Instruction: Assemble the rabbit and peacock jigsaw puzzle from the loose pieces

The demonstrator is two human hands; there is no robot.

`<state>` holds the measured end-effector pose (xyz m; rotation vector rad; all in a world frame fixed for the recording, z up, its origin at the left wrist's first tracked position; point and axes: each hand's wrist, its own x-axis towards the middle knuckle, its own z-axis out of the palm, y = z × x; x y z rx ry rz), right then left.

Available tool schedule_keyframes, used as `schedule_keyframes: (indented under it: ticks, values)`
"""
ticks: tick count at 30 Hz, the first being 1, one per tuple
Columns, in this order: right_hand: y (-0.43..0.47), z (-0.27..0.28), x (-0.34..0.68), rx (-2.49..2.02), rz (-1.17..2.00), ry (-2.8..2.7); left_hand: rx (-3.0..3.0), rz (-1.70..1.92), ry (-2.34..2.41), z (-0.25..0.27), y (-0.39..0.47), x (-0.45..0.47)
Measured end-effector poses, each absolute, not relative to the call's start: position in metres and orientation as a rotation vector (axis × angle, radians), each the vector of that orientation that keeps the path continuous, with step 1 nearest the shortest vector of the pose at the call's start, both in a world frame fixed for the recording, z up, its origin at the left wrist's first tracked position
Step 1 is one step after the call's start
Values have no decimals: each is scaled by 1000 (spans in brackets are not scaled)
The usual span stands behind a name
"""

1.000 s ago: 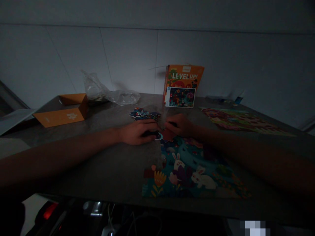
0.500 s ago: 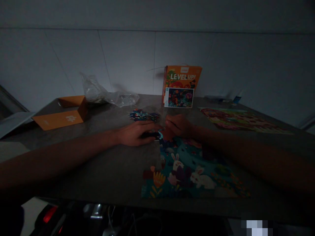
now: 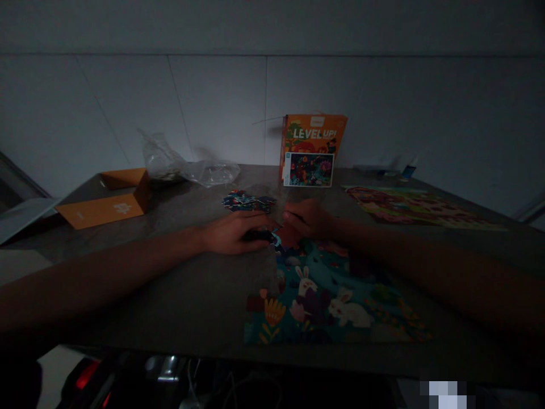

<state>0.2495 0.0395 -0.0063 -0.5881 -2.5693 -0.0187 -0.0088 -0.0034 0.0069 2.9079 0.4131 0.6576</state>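
Note:
A partly joined jigsaw puzzle (image 3: 323,295) with white rabbits and flowers lies on the table near its front edge. My left hand (image 3: 232,232) reaches in from the left, thumb and fingers closed around a dark puzzle piece (image 3: 276,239) at the puzzle's upper left edge. Opposite it, my right hand (image 3: 313,218) rests at the puzzle's top, fingers curled in; whatever they hold is hidden in the dim light. Just beyond my left hand is a pile of loose puzzle pieces (image 3: 249,200).
Behind the pile stands an orange "LEVEL UP!" box (image 3: 317,136) with a picture card (image 3: 309,170) leaning against it. An open orange box (image 3: 104,207) and clear plastic bags (image 3: 170,162) are at left. Another puzzle (image 3: 417,207) lies right, near a small blue-labelled bottle (image 3: 409,170).
Both hands stay at the puzzle's top edge with only slight finger shifts. The view has moved very little.

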Motion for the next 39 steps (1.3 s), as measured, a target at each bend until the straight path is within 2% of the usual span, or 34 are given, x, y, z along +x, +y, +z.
schedule_keyframes:
  ticks: [22, 34, 39]
  values:
    - [40, -7, 245, -527, -38, -2567, 2939, 531, 348, 11, -3, -7]
    - [39, -6, 245, -543, 0, -2587, 2864, 28, 656, 50, -9, -36]
    - [40, -7, 245, -529, 1, -2575, 2733, -28, 686, 55, -12, -42]
